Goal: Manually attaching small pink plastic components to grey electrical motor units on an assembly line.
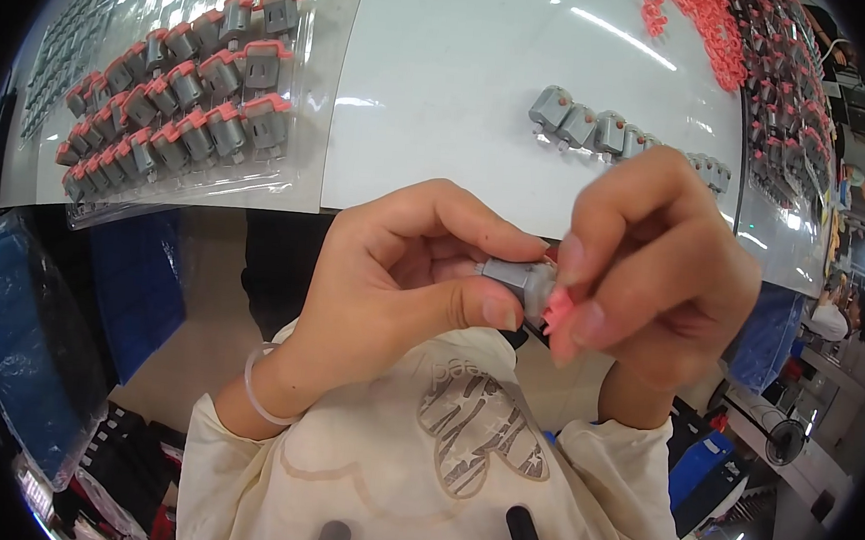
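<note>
Close under the camera my left hand pinches a small grey motor-like part between thumb and fingers. My right hand grips the same part's right end, where a pink-red plastic cap shows between the fingertips. Both hands are held above my lap, in front of the white table's near edge. A clear band sits on my left wrist.
A clear blister tray at the left holds several grey parts with pink-red caps in rows. A row of uncapped grey parts lies on the table past my hands. Loose pink-red caps are piled at the far right. Blue bins stand at the lower left.
</note>
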